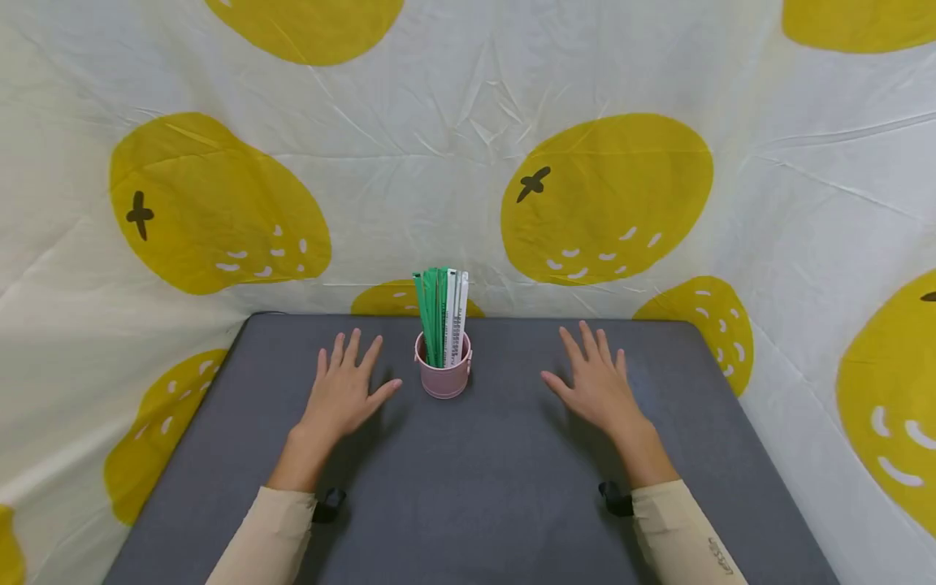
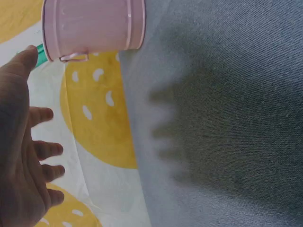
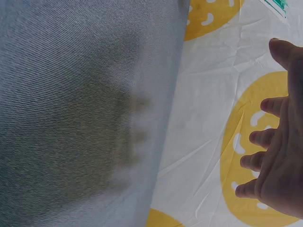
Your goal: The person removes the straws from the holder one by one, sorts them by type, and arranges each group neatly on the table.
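A small pink bucket point(image 1: 443, 380) stands upright near the table's far edge, holding several slim green packets point(image 1: 431, 317) and white packets point(image 1: 455, 317) with printed text. To its left, my left hand point(image 1: 342, 396) hovers over the table with fingers spread, the thumb nearest the bucket but apart from it. My right hand point(image 1: 598, 388) hovers farther off on the other side, also spread and holding nothing. In the left wrist view the bucket point(image 2: 92, 26) shows beyond the thumb of the left hand point(image 2: 19, 142). The right wrist view has the right hand point(image 3: 281, 151) with its fingers extended.
A dark grey table point(image 1: 468, 487) spreads under both hands. Behind and beside it hangs a white cloth point(image 1: 417, 195) printed with big yellow fruit shapes. Each wrist bears a black device, the left one point(image 1: 329, 505) and the right one point(image 1: 616, 499).
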